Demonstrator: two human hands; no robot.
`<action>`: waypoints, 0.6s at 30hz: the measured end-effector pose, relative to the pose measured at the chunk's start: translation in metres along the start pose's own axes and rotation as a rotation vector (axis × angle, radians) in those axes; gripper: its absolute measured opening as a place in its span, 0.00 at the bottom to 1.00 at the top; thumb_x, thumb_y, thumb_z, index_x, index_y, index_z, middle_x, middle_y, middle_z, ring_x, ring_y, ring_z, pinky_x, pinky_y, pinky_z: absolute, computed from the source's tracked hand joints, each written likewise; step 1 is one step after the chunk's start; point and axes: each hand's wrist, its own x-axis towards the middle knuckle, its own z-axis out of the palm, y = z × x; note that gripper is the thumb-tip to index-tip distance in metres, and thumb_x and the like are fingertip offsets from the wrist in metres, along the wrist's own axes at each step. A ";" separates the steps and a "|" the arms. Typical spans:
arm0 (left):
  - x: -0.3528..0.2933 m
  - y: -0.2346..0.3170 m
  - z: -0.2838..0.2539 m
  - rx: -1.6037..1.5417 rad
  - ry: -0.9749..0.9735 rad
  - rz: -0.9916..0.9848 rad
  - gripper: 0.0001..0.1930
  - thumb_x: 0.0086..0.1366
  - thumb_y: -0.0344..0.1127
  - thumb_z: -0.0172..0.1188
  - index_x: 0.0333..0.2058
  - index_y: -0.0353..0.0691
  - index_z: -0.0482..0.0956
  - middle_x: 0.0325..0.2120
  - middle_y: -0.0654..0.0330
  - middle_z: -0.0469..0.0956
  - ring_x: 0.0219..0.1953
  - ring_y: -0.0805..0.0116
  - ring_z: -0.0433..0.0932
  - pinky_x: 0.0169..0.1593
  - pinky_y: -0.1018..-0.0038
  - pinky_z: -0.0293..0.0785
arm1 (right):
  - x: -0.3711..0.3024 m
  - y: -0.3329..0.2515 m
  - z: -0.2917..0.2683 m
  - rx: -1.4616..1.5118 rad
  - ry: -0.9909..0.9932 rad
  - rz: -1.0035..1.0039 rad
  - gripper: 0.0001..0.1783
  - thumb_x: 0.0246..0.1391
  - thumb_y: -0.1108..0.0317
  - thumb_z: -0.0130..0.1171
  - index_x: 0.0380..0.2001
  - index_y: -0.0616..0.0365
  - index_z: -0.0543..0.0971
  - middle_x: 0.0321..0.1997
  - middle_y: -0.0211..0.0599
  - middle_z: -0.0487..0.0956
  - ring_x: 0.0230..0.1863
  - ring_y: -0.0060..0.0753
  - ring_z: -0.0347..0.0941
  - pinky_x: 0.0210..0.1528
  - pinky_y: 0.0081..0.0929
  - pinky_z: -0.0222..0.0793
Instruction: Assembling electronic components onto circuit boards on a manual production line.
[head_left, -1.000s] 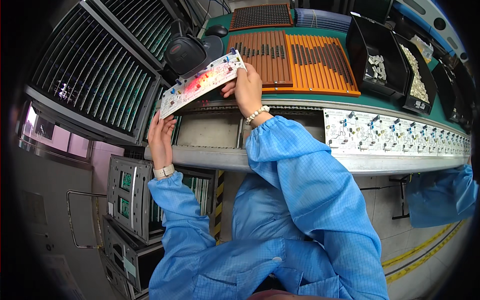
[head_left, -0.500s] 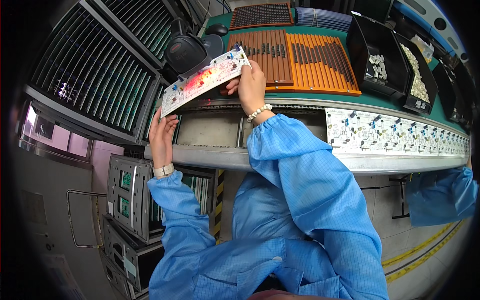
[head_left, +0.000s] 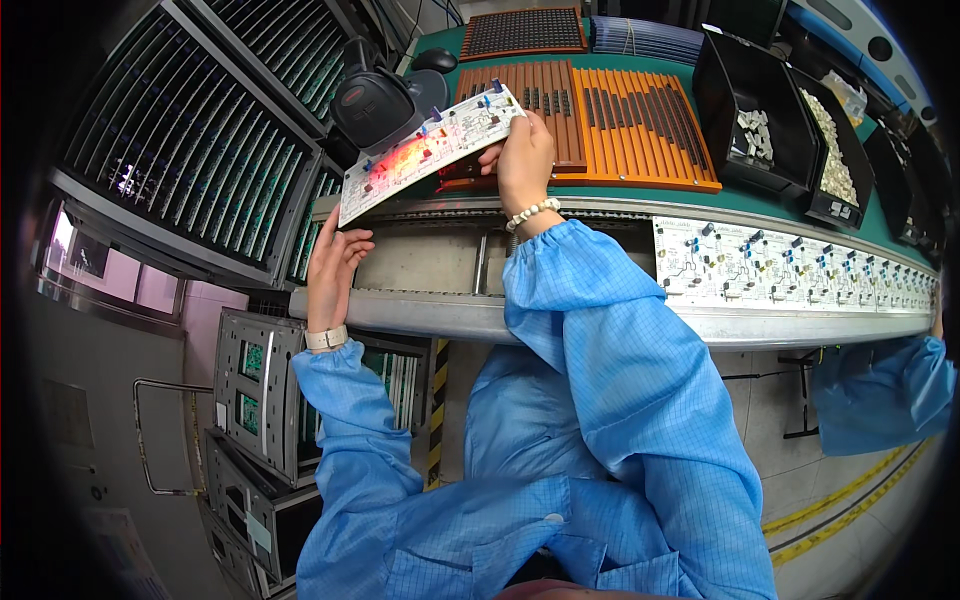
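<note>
A white circuit board [head_left: 470,128] with blue and dark components is held tilted in the air, its right end higher. My right hand [head_left: 526,165] is closed on the right end, thumb on top and other fingers partly hidden beneath. At the lower left corner, my left hand [head_left: 333,275] has a finger against the board's edge, the other fingers curled below it. Just behind the board stands a black barcode scanner [head_left: 370,105], casting red light on the board's left half.
A metal conveyor rail [head_left: 430,312] runs below my hands, with a row of white boards [head_left: 780,268] on its right. Slotted racks [head_left: 180,150] stand left. Brown and orange trays [head_left: 640,130], a mouse [head_left: 435,60] and black bins [head_left: 755,110] sit behind. Another person's blue sleeve [head_left: 885,390] shows right.
The board has shifted right and slightly up with my right hand, so the red light falls nearer its left end. My left hand has followed slightly rightward.
</note>
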 end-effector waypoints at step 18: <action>0.032 0.015 0.029 -0.061 -0.137 -0.122 0.28 0.72 0.38 0.45 0.66 0.39 0.50 0.42 0.50 0.76 0.42 0.68 0.75 0.48 0.73 0.71 | 0.013 -0.017 -0.016 0.013 0.137 -0.057 0.16 0.61 0.64 0.35 0.34 0.64 0.70 0.20 0.38 0.75 0.13 0.23 0.68 0.13 0.21 0.65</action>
